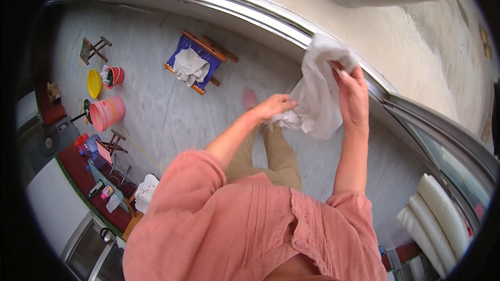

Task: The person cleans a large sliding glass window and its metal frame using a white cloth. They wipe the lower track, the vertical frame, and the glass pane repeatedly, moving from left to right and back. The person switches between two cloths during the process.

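A thin, whitish translucent cloth or plastic sheet (322, 97) hangs bunched between my two hands, beside the metal track of a sliding window. My left hand (273, 107) pinches its gathered lower end between thumb and fingers. Higher up and to the right, my right hand (353, 89) grips the upper part, with some fingertips hidden in the folds. The top of the sheet lies over or just in front of the window track (281, 23); contact cannot be told.
A folding stool with a blue seat (203, 62) bears a grey cloth (190, 66). Farther left stand a pink bucket (107, 112), a yellow basin (94, 83), a red bucket (117, 77) and a small folding stool (93, 50). Folded white padding (433, 218) is at the lower right.
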A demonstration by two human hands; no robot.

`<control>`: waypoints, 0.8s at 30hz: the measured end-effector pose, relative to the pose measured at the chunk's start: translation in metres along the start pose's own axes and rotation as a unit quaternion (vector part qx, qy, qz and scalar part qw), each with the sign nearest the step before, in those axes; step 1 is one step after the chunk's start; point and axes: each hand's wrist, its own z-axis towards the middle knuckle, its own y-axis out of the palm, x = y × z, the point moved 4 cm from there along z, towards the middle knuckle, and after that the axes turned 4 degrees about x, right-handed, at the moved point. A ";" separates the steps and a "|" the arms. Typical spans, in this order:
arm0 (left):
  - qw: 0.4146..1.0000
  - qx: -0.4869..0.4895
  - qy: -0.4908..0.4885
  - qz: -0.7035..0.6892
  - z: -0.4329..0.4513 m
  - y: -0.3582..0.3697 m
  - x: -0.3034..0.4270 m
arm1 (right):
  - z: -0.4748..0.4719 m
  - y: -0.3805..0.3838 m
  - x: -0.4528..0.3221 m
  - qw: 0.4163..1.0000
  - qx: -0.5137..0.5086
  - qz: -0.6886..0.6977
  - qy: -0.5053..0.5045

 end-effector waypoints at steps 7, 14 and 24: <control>0.960 0.119 0.038 -0.249 -0.042 -0.097 0.026 | 0.121 0.162 0.069 0.874 -0.189 -0.408 -0.182; 0.926 0.246 0.117 -0.262 -0.069 -0.184 0.057 | 0.211 0.299 0.145 0.758 -0.252 -0.536 -0.274; 0.918 0.216 0.099 -0.317 -0.070 -0.194 0.067 | 0.205 0.301 0.156 0.658 -0.191 -0.654 -0.320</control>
